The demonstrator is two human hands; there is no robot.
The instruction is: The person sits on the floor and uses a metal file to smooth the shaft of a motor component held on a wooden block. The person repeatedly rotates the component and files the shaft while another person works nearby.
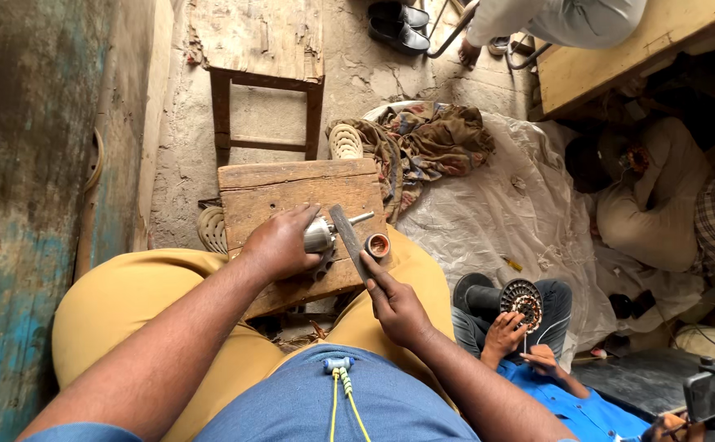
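While the left hand [280,244] clamps a small metal rotor [322,236] down on the wooden block [292,192], its fingers are curled tight around the part's near end, and the shaft pokes out to the right, away from the palm. The right hand [397,304] grips a flat file [348,237] by its lower end, fingers closed on it. The file's long axis runs up and to the left, crossing the rotor almost at right angles and resting on it. A small copper ring [378,245] sits just beside the blade.
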